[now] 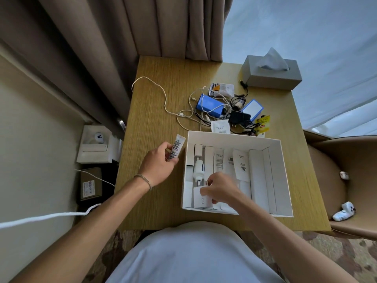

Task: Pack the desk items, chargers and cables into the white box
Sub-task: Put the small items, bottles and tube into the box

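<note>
Now the left hand (158,166) has its fingers curled round a small white tube (175,149), just outside the left wall of the white box (234,137). The tube's long side runs from the near edge of the counter (155,103) toward the far edge, and its flat crimped end points away from the person. The right hand (221,188) is down in the box's near left corner, pinching a white charger block (202,199). The box looks quite full on that side, so the tube may not fit flat and could pop up. The tangle of cables (206,111) near the far edge could snag and drag small things off the counter.
</note>
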Available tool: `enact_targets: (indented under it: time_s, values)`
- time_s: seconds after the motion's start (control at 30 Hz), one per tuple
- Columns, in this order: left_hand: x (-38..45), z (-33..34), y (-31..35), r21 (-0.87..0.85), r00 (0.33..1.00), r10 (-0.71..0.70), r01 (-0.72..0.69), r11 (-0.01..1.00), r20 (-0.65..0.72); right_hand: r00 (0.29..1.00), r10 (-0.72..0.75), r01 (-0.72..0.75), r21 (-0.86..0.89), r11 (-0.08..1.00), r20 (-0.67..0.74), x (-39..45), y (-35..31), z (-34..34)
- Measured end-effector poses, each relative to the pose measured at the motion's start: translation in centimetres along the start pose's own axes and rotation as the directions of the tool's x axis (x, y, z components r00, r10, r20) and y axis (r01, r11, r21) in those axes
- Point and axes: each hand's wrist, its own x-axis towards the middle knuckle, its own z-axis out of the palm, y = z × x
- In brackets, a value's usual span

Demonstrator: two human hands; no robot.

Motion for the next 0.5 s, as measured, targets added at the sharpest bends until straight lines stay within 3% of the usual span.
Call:
enact_targets:
  time_s: [0.27, 0.5]
  values:
    - [-0.4, -0.9, 1.1, -0.036, 0.999, -0.023, 0.021, 0.999, -0.045, 0.995, -0.078, 0.064, -0.209, 0.976, -0.059, -0.1, -1.2, 1.3]
    - [-1.2, -2.1, 4.0, -0.147, 0.994, 0.007, -0.023, 0.989, -0.108, 0.994, -0.060, 0.044, -0.174, 0.984, -0.089, 0.6, -1.4, 2.2]
